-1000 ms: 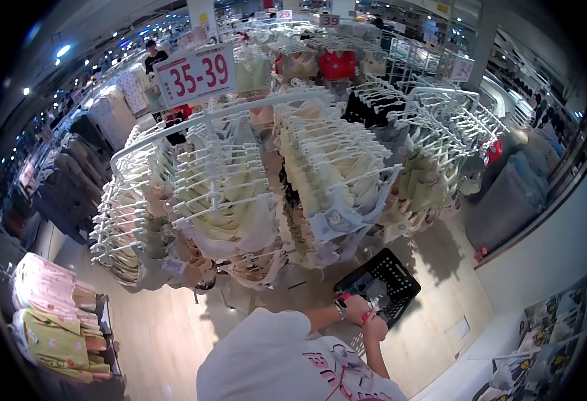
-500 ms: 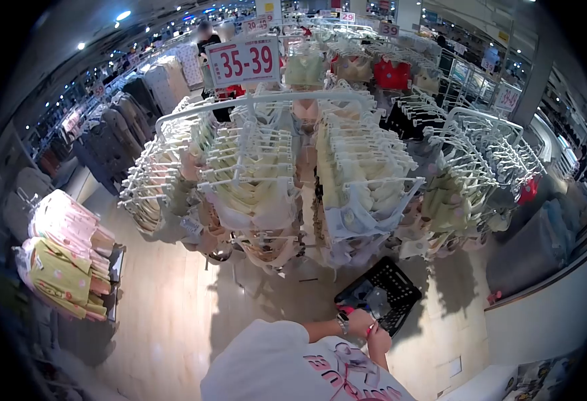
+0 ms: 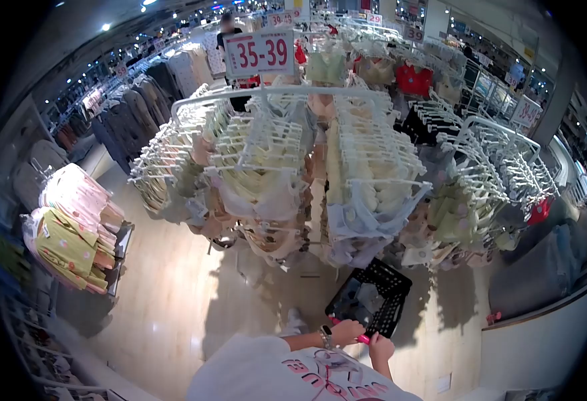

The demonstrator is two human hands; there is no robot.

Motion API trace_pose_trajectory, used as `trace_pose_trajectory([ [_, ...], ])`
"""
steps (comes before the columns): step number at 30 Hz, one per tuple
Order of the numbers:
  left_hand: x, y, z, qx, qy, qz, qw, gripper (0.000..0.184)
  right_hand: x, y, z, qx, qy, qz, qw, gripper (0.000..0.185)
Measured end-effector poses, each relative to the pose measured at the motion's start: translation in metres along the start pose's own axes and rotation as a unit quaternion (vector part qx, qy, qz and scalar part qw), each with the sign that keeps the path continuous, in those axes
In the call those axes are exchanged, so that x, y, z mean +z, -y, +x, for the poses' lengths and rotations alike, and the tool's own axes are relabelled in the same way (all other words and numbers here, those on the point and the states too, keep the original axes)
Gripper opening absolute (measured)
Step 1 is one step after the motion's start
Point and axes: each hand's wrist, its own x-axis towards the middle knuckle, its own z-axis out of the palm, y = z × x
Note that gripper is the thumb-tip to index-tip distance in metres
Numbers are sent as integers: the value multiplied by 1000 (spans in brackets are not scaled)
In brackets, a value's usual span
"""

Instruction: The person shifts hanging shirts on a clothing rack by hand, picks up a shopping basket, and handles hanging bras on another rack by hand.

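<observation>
Low in the head view, my left hand (image 3: 347, 333), with a watch on its wrist, is closed on the pink handle (image 3: 363, 339) of a black basket. My right hand (image 3: 381, 350) is closed at the right end of that handle. The black perforated basket (image 3: 392, 292) hangs in front of both hands, and a grey and clear packaged item (image 3: 362, 299) lies inside it. Just beyond the basket, pale bras (image 3: 367, 217) hang on white hangers from a rack.
A price sign (image 3: 260, 53) stands above the white rack bar (image 3: 286, 90). Pink and green garments (image 3: 69, 247) hang at the left. A grey covered bundle (image 3: 530, 271) sits at the right on a white ledge. A person (image 3: 227, 30) stands far back.
The view has turned left and the rack sits further right in it. The hands and basket have shifted slightly, both hands still on the handle. A shoe now shows below the rack.
</observation>
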Motion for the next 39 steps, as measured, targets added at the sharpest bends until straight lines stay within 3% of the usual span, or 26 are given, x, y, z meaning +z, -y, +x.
trace_pose_trajectory([
  [2,-11,11,-10,0,-30,-7,1000,25,-4,4,5,5,-3,6,1000,42],
  [5,-6,26,-21,-45,-53,-127,990,24,-4,1,3,-2,-1,3,1000,41],
  [9,-12,41,-15,-38,35,-191,980,23,-9,2,11,-9,9,-7,1000,41],
  [13,-57,57,-5,-41,211,-258,942,20,-4,0,13,-18,9,-25,999,40],
  [14,-33,73,-9,15,176,-255,951,22,-3,4,12,-15,0,-36,999,40],
  [17,-40,90,-10,42,188,-240,951,22,12,3,17,5,-14,-75,997,41],
  [18,-14,103,-3,87,222,-181,954,22,15,2,17,17,-14,-85,996,41],
  [23,-30,119,-9,89,168,-157,969,24,49,-9,27,20,22,-85,996,44],
  [25,-34,124,-11,90,140,-167,972,24,41,13,33,36,18,-83,996,45],
  [26,-39,131,-12,51,144,-236,960,24,35,24,35,44,17,-83,995,45],
  [29,-74,132,-15,35,127,-206,970,22,18,56,36,71,19,-80,994,46],
  [32,-58,139,-13,2,25,-206,978,22,29,58,48,67,-19,-79,994,48],
  [35,-63,145,1,11,67,-218,974,22,41,50,63,70,38,-84,993,51],
  [39,-79,150,15,-4,47,-201,978,21,80,20,85,54,74,-85,992,52],
])
